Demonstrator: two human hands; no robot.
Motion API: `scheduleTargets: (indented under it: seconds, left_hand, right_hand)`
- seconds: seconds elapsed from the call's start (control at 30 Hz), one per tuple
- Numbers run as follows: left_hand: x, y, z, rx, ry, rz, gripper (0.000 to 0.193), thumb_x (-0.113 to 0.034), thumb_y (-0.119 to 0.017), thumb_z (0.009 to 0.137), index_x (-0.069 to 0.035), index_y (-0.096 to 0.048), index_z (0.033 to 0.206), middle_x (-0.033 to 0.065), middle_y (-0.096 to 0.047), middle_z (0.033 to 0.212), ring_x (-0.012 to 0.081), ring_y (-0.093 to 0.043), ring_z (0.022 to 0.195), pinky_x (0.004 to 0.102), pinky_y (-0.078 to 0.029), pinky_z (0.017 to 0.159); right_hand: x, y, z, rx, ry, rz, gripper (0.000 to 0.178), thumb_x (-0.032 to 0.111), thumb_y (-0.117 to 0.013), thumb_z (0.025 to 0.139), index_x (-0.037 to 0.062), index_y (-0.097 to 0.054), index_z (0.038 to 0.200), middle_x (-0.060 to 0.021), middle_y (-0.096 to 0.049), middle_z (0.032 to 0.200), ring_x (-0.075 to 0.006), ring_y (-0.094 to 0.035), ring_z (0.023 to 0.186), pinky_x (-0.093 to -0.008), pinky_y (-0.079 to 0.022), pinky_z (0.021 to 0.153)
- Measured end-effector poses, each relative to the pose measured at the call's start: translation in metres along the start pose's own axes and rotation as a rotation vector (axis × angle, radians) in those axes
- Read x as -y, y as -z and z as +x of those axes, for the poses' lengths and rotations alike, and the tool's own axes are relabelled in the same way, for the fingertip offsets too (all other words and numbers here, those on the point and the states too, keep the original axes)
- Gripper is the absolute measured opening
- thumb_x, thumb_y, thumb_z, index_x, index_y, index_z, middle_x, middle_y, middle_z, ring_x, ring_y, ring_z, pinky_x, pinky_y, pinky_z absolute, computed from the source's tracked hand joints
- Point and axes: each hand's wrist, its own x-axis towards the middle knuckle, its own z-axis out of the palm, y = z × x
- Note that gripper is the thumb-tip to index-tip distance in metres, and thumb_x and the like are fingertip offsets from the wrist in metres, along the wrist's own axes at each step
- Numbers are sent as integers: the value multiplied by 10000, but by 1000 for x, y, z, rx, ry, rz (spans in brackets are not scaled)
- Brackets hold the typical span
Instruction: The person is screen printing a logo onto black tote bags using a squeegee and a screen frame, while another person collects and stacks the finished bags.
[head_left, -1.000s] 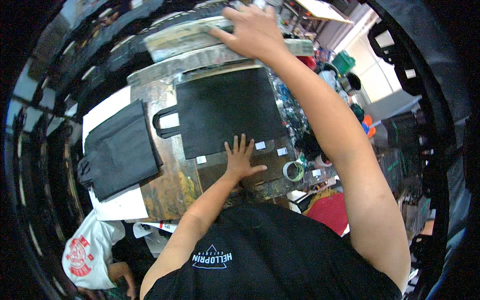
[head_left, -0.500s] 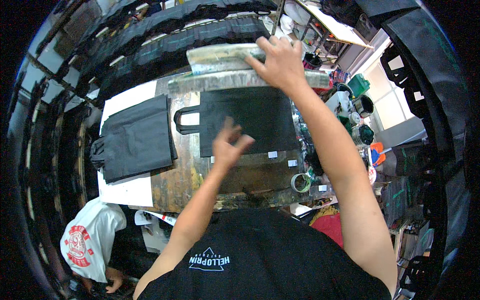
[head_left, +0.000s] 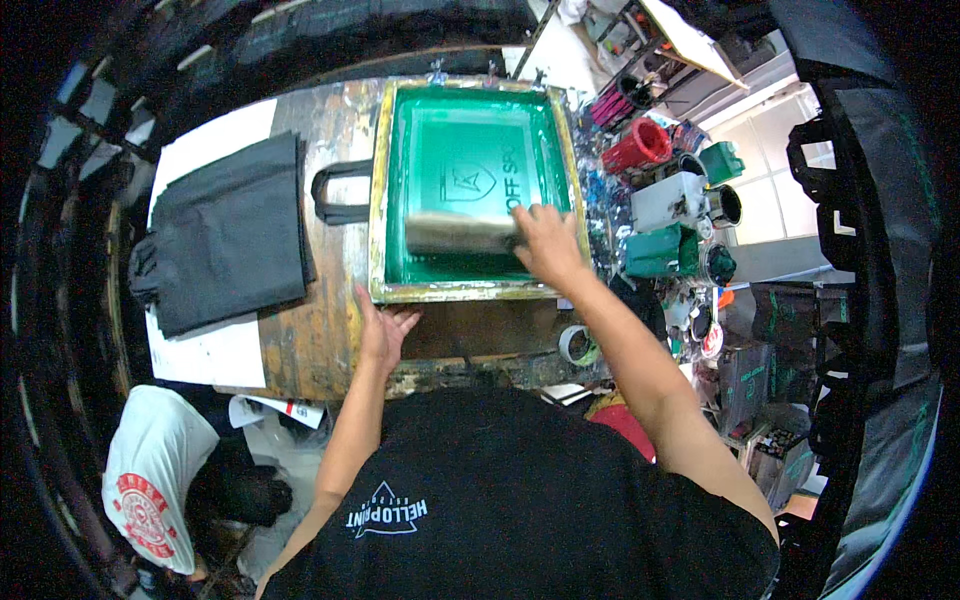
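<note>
A screen-printing frame [head_left: 378, 190] with a green inked mesh lies flat on the worktable, and a dark emblem and lettering show in the mesh. My right hand [head_left: 548, 245] is closed on the right end of a squeegee [head_left: 460, 235], which is blurred and stands in the green ink at the near part of the screen. My left hand [head_left: 383, 332] is open at the frame's near left corner, fingers spread, seemingly against its edge. From under the frame's left side sticks the handle loop of a black tote bag [head_left: 318, 195]; the frame hides the bag's body.
A stack of black bags [head_left: 230, 235] lies on white board at the left. Tape roll [head_left: 577, 345] sits at the table's near right. Ink tubs, a red container [head_left: 637, 145] and a green one [head_left: 660, 250] crowd the right side. A person in a white shirt [head_left: 155, 470] is at lower left.
The raised frame has come down flat over the black bag. My right hand has moved nearer and now grips the squeegee. My left hand has drawn back from the bag to the frame's corner.
</note>
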Motion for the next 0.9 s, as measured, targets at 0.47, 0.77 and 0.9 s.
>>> scheduleTargets:
  seconds: [0.47, 0.77, 0.9]
  left_hand:
    - [-11, -8, 7, -78, 70, 24, 1060, -871, -355, 914, -105, -190, 1628, 222, -398, 1573, 391, -498, 1383, 537, -377, 1179]
    - [-18, -14, -1, -88, 96, 41, 1089, -903, -310, 895, -110, -207, 1635, 180, -448, 1558, 358, -543, 1334, 507, -437, 1116]
    - [-20, -9, -4, -88, 142, 41, 1121, -892, -308, 901, -70, -124, 1640, 186, -384, 1598, 368, -516, 1370, 511, -434, 1126]
  right_hand:
    - [28, -20, -16, -49, 12, -111, 572, 155, -803, 739, 195, -549, 1250, -74, -587, 1061, -281, -568, 1060, -511, -375, 854]
    - [-31, -57, 105, -250, -21, -187, 499, 91, -734, 759, 200, -569, 1218, -60, -587, 1039, -274, -568, 1030, -507, -371, 842]
    - [-65, -70, 179, -256, -25, -208, 493, 122, -752, 750, 204, -580, 1206, -42, -597, 1035, -268, -576, 1018, -494, -373, 818]
